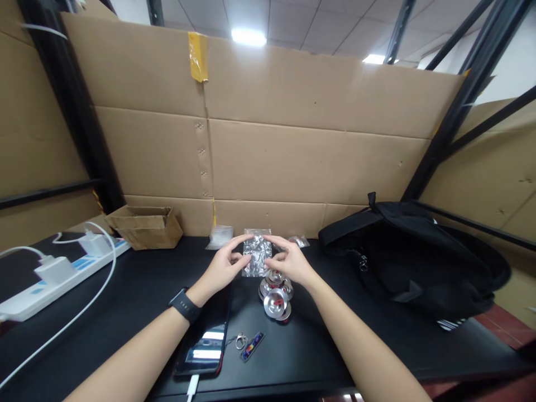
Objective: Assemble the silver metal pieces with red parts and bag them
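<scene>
A small clear plastic bag (257, 255) with shiny, crinkled surfaces is held up between both hands near the middle of the table. My left hand (226, 263) pinches its left side with thumb and fingers. On the right side, my right hand (290, 260) grips it the same way. Just below the bag lies a pile of round silver metal pieces with red marks (276, 303). A keyring with a colourful tag (252, 346) lies nearer the front edge, beside a black phone (205, 349) with a white cable plugged in.
A white power strip (25, 298) with plugs and cables is at the left, near an open cardboard box (151, 228). Plastic bags (220, 237) lie at the back. A black backpack (406, 257) fills the right side. Cardboard walls (272, 156) enclose the table (138, 301).
</scene>
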A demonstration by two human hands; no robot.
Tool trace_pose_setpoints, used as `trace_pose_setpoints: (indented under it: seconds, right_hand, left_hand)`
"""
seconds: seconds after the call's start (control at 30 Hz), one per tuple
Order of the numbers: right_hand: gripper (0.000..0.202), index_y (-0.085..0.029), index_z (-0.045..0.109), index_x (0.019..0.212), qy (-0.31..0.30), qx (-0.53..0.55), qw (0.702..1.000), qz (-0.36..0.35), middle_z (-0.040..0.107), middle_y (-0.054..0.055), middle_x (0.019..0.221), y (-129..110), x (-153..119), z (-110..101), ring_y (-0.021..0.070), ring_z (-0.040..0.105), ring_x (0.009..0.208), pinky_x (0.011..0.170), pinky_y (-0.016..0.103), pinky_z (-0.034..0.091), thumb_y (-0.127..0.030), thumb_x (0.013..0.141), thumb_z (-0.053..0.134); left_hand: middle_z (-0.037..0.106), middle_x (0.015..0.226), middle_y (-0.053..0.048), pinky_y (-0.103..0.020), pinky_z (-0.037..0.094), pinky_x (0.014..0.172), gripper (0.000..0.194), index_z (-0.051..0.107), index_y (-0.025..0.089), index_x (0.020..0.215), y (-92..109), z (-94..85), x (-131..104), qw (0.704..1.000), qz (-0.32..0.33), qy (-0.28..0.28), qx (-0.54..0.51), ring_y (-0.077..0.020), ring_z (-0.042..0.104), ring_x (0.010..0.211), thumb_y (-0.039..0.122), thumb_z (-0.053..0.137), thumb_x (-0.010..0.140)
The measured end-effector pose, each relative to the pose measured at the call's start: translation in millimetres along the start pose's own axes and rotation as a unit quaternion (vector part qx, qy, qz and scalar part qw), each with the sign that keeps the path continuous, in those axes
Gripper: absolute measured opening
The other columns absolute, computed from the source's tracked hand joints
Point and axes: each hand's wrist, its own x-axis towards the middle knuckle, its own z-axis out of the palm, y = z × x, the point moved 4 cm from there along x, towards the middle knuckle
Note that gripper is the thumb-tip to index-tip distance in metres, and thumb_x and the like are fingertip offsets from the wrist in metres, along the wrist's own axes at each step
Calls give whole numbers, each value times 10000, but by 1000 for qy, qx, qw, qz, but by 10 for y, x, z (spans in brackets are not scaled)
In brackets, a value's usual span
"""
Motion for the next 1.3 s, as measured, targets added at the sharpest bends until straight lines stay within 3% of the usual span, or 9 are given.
trace_pose_setpoints:
  seconds: [0.17,0.33,0.47,0.57,0.67,0.73,0.87,1.13,1.3]
  right_hand:
    - [705,-306,588,1404,-11,3,1000,-1,421,133,1554,-31,-6,-4,85,714,675,544,186,564,-272,740,820]
    - [718,-312,573,1418,-16,1,1000,0,388,138,1578,-47,-12,1,87,713,664,527,192,565,-279,745,822]
    - [727,-300,573,1418,-2,-1,1000,-4,393,139,1573,-13,-2,4,70,696,649,543,196,572,-264,737,821]
    - [723,-297,569,1419,15,-1,1000,-2,400,136,1565,36,13,1,80,707,674,559,196,579,-258,740,815]
    - [722,-297,565,1418,25,9,1000,-2,401,134,1560,53,21,8,79,707,674,568,198,584,-259,743,817]
    - [718,-293,562,1417,26,24,999,0,403,133,1554,40,19,26,84,714,684,574,199,586,-267,746,817]
    - [711,-293,557,1417,11,53,998,8,425,125,1534,-1,5,84,104,728,705,563,200,580,-284,755,816]
    - [558,-312,526,1447,-19,66,998,11,411,123,1553,5,-5,177,139,763,731,556,217,582,-424,917,663]
    - [575,-364,455,1485,1,44,999,17,433,107,1533,31,11,104,160,776,805,570,204,558,-432,940,625]
  left_hand:
    - [521,1458,-140,-308,597,810,396,677,209,1308,-13,-7,-6,999,7,-23,34,-152,684,869,364,640,945]
    - [393,1574,-162,-300,597,755,583,512,250,1471,3,-7,-8,1000,1,-18,24,-87,679,703,316,671,914]
    - [393,1572,-172,-298,579,767,708,285,278,1587,30,-20,-19,999,1,9,38,-119,691,794,335,606,958]
    - [417,1553,-138,-414,509,999,664,324,277,1557,199,-75,-45,979,89,52,176,-235,626,1143,337,597,954]
    - [499,1481,-123,-496,343,1152,723,455,250,1466,367,-11,-77,924,188,-27,332,-327,462,1346,371,754,819]
    - [555,1424,-120,-482,350,1116,656,507,239,1407,393,39,-87,895,213,-62,387,-328,486,1315,360,759,815]
    - [655,1301,-100,-422,384,986,294,621,232,1252,320,108,-84,864,227,-47,447,-275,592,1174,205,550,968]
    - [727,1213,-66,-403,365,878,267,667,236,1195,268,95,-66,830,244,-18,502,-241,644,1067,184,469,1024]
    - [755,1163,-43,-410,343,881,256,700,251,1124,202,-182,-4,829,212,53,514,-216,661,1050,164,484,1017]
